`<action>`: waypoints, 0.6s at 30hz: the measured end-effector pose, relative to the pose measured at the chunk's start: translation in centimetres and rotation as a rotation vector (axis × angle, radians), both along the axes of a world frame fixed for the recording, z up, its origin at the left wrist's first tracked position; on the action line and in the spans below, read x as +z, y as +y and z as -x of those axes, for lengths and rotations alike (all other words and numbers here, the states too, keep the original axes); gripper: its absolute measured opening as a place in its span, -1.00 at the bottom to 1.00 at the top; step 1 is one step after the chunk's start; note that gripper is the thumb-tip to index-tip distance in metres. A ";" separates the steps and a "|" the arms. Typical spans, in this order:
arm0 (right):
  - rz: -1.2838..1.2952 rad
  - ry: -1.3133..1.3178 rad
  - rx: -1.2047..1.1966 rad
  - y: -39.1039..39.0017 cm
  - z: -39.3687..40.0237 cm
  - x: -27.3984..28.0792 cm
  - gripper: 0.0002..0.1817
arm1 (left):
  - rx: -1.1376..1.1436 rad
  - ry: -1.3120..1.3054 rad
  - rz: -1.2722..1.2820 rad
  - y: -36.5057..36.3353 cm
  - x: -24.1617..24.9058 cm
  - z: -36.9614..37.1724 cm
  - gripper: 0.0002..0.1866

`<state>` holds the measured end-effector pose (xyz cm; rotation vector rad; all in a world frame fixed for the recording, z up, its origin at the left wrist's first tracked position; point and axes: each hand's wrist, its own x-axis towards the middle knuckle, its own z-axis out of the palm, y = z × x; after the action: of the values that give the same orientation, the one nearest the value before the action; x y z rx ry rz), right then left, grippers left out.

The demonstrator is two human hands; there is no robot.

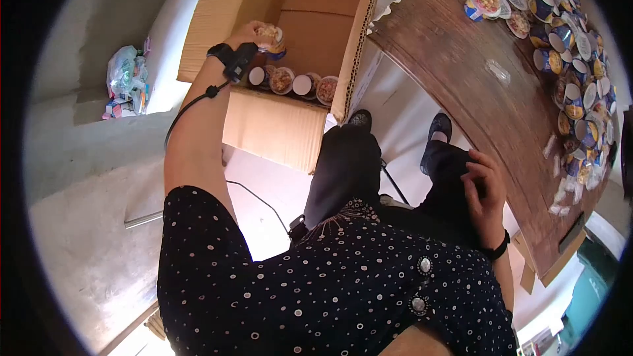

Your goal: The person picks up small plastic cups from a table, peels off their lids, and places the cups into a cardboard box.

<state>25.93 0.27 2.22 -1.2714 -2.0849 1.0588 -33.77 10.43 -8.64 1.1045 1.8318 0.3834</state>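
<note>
My left hand point(246, 35) reaches into a cardboard box point(313, 29) and holds a small snack cup point(273, 39) with a clear top and a blue-and-yellow label. Just below that cup, a row of several similar cups point(282, 80) lies along the box's near side, some showing white bases and others their crumbly contents. My right hand point(484, 188) rests near my right thigh, beside the table edge, with its fingers loosely bent apart and nothing in it.
On the brown wooden table point(448, 33) to the right lies a large heap of snack cups point(573, 59). Small clear plastic packets point(498, 72) are on it too. A plastic bag point(125, 72) sits at the left, and a thin cable point(257, 198) hangs by my legs.
</note>
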 end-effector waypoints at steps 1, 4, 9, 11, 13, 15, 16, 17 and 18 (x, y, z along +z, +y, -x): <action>0.004 -0.011 0.003 0.2 0.1 0.1 -0.73 | -0.100 0.125 -0.055 0.1 -0.4 0.3 -0.27; 0.015 -0.024 -0.002 0.4 0.5 0.2 -0.75 | -0.180 0.354 -0.263 -0.9 -2.4 -0.2 -0.28; 0.058 -0.047 -0.045 0.5 0.7 0.4 -0.78 | -0.328 0.317 -0.097 -0.6 -4.7 -0.7 -0.30; 0.032 -0.048 -0.041 0.6 0.8 0.5 -0.79 | -0.349 0.357 -0.079 -1.1 -6.3 -0.5 -0.31; 0.068 -0.044 -0.057 0.6 1.0 0.6 -0.79 | -0.615 0.849 -0.274 -1.5 -4.7 -1.8 -0.37; 0.101 -0.039 -0.076 0.5 0.9 0.6 -0.79 | -0.702 0.892 -0.161 -1.1 -0.1 -4.6 -0.40; 0.061 -0.043 -0.061 0.6 0.8 0.4 -0.79 | -0.782 0.941 -0.055 -0.8 1.2 -5.5 -0.43; 0.020 -0.048 -0.046 0.6 0.8 0.3 -0.79 | -0.786 0.939 -0.056 -0.7 0.9 -5.1 -0.43; 0.022 -0.049 -0.050 0.6 0.7 0.3 -0.79 | -0.794 0.921 0.020 -0.6 0.7 -4.6 -0.47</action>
<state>25.20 0.89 2.48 -1.3660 -2.0710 1.0411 -29.19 9.85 -7.95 2.0745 1.8903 -0.7210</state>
